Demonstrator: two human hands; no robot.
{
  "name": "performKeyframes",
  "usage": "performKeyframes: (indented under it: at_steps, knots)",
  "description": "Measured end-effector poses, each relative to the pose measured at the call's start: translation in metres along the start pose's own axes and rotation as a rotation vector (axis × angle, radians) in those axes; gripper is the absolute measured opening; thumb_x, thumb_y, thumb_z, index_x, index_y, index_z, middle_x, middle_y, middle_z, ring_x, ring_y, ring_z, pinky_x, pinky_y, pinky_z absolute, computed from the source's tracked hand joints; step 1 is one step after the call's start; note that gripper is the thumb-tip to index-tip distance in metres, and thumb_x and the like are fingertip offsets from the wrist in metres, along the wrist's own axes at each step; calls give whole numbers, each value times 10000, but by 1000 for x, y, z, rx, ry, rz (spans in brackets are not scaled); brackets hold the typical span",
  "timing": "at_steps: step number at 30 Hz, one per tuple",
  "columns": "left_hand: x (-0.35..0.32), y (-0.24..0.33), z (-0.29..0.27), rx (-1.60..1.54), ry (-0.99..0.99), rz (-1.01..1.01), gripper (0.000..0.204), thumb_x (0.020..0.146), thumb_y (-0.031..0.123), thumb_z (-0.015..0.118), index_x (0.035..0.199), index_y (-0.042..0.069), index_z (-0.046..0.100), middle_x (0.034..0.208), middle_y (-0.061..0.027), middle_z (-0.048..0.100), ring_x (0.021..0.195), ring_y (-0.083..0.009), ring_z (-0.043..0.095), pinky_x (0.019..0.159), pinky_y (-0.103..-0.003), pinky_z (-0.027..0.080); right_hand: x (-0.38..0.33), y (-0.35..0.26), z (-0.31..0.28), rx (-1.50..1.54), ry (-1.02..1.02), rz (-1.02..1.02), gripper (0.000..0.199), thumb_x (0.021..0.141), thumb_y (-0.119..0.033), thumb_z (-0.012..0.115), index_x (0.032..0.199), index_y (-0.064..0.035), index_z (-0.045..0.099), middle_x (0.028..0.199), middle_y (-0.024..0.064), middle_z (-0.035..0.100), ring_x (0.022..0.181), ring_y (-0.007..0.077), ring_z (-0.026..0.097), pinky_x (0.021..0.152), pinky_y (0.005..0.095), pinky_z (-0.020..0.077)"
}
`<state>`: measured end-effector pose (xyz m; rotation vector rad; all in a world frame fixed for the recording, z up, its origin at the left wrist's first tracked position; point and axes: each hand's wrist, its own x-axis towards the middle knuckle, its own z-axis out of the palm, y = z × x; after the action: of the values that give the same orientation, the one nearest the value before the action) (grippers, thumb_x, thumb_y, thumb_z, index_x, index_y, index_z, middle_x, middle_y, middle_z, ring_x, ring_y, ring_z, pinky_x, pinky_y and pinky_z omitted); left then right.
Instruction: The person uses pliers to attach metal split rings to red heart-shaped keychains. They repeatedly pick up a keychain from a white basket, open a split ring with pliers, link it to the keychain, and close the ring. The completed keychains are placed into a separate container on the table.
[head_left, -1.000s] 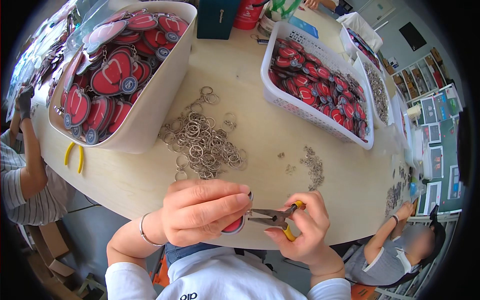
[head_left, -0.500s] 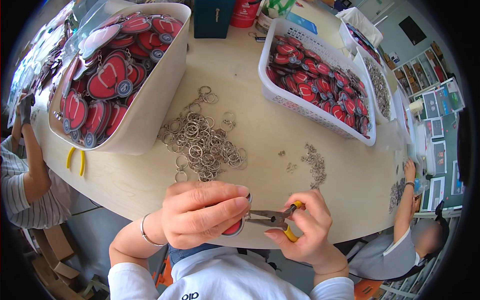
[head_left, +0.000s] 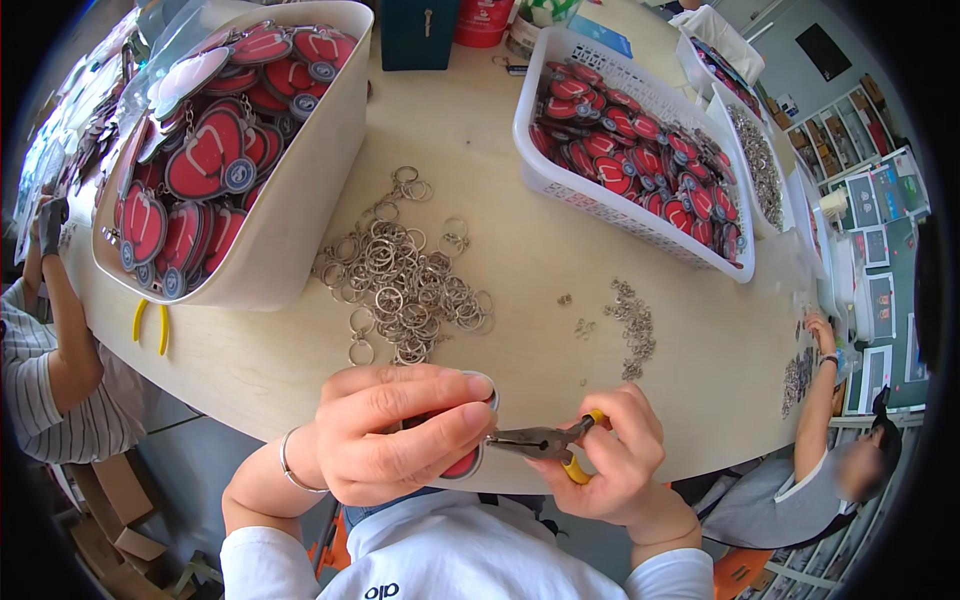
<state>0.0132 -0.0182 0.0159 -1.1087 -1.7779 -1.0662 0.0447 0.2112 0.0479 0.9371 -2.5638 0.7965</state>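
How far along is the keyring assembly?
Done: can't tell. In hand: left hand holds one red tag; right hand works yellow-handled pliers at it. Left: loose pile of silver split rings, small jump rings, red tags filling the white basket.

Bare tabletop (head_left: 560, 250) between the ring pile (head_left: 405, 285) and the white basket (head_left: 625, 150), open for a pass toward the far edge. Left blocked by the tall tub (head_left: 290, 200), walls rising well above the wood. Small jump rings (head_left: 632, 325) scattered right of the gap, flat, near the basket's front wall. Narrow strip of clear wood just ahead of the left hand (head_left: 400, 435) and right hand (head_left: 610, 465). Yellow-handled pliers (head_left: 150, 325) lying beside the tub's base. Far edge closed by a dark box (head_left: 420, 32).
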Motion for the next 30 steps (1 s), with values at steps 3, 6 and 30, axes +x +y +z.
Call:
performKeyframes:
  at_steps: [3, 6, 30]
  knots:
    - [0, 2, -2, 0, -7, -12, 153, 651, -20, 715, 794, -32, 660, 978, -102, 650, 842, -254, 672, 677, -319, 608, -1, 1, 1, -36, 13, -33, 352, 632, -232, 806, 598, -20, 528, 785, 104, 519, 564, 227, 472, 467, 307, 389]
    - [-1, 0, -2, 5, 3, 18, 174, 659, -17, 713, 823, -35, 659, 974, -95, 653, 844, -249, 671, 681, -321, 609, -3, 2, 1, -61, -1, -43, 350, 635, -249, 809, 614, -18, 547, 789, 102, 519, 573, 224, 476, 470, 310, 390]
    - [26, -4, -25, 245, -37, -291, 281, 699, -54, 575, 968, -35, 653, 970, -130, 690, 834, -278, 682, 653, -341, 558, -1, 17, -9, -13, 117, 22, 316, 732, -279, 776, 777, 7, 650, 867, 108, 518, 667, 234, 502, 560, 321, 418]
